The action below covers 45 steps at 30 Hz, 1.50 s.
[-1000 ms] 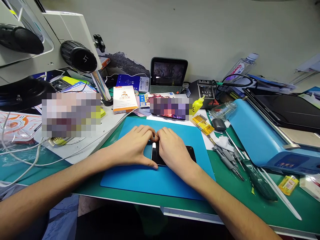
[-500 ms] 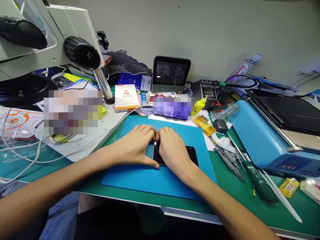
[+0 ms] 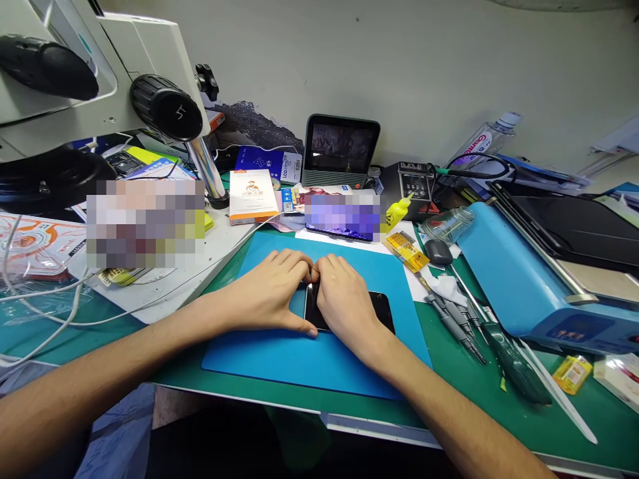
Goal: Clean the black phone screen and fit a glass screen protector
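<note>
A black smartphone (image 3: 382,309) lies flat, screen up, on a blue work mat (image 3: 279,359). My left hand (image 3: 274,287) spans the phone's left end, with its thumb at the near edge and its curled fingers at the far edge. My right hand (image 3: 345,303) lies across the middle of the phone, closed, its fingertips meeting those of the left hand at the far edge. Whatever the right fingers pinch there is hidden behind the knuckles. The phone's right end shows past the right wrist.
At left a microscope (image 3: 164,106) overhangs its base. Behind the mat stand a white-orange box (image 3: 253,196), a lit purple phone (image 3: 342,219) and a small display (image 3: 342,146). At right lie screwdrivers (image 3: 456,326), a green-handled tool (image 3: 516,366) and a blue machine (image 3: 529,279).
Both hands and the phone keep almost the same position. The view has shifted slightly, so the things at right appear a little further left.
</note>
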### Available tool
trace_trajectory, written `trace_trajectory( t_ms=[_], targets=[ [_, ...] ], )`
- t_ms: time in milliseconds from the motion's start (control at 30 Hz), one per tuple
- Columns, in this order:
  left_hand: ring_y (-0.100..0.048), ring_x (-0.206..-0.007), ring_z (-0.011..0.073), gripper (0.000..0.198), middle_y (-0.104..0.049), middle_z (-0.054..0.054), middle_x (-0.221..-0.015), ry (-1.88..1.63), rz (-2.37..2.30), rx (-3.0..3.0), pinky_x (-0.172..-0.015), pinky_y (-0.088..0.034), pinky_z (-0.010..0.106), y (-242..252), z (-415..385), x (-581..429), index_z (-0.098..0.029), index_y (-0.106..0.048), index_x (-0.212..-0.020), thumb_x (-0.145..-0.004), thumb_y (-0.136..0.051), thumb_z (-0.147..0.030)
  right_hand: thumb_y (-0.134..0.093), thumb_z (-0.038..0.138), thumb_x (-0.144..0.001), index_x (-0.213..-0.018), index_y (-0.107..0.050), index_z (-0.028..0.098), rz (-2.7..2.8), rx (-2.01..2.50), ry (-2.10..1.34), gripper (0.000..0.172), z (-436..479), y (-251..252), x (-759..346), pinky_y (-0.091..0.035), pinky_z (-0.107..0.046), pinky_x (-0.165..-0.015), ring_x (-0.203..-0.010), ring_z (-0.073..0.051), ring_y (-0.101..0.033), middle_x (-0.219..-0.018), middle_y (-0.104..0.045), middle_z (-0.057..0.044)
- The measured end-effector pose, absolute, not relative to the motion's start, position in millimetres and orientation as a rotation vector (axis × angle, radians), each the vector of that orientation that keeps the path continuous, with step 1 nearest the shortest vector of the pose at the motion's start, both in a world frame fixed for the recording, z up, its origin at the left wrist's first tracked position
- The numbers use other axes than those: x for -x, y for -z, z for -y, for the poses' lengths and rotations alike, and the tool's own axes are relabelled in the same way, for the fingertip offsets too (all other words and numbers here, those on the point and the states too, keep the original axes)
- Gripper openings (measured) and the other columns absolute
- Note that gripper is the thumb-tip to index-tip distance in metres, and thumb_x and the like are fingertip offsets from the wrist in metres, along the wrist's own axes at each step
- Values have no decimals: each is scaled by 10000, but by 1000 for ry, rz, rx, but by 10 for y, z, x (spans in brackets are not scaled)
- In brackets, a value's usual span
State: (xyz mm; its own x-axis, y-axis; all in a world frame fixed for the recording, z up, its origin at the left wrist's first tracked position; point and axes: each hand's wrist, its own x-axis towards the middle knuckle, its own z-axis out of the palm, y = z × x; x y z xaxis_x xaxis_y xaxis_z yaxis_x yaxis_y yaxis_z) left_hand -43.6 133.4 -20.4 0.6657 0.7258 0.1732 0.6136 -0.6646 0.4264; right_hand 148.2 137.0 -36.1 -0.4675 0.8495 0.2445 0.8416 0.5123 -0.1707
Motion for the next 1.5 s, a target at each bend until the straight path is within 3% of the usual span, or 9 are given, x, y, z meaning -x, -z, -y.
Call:
trace_trajectory(
  t_ms=[1500],
  targets=[
    [-563, -1243, 369, 685, -594, 156, -1351, -437, -995, -2674, -1018, -454, 501, 200, -1332, 450, -190, -543, -1167, -832, -671, -773, -387, -18, -913, -868, -584, 201, 2341, 1392, -218, 298, -1368, 356, -1498, -392, -324, -745, -836, -222, -557, -892, -658, -65]
  ],
)
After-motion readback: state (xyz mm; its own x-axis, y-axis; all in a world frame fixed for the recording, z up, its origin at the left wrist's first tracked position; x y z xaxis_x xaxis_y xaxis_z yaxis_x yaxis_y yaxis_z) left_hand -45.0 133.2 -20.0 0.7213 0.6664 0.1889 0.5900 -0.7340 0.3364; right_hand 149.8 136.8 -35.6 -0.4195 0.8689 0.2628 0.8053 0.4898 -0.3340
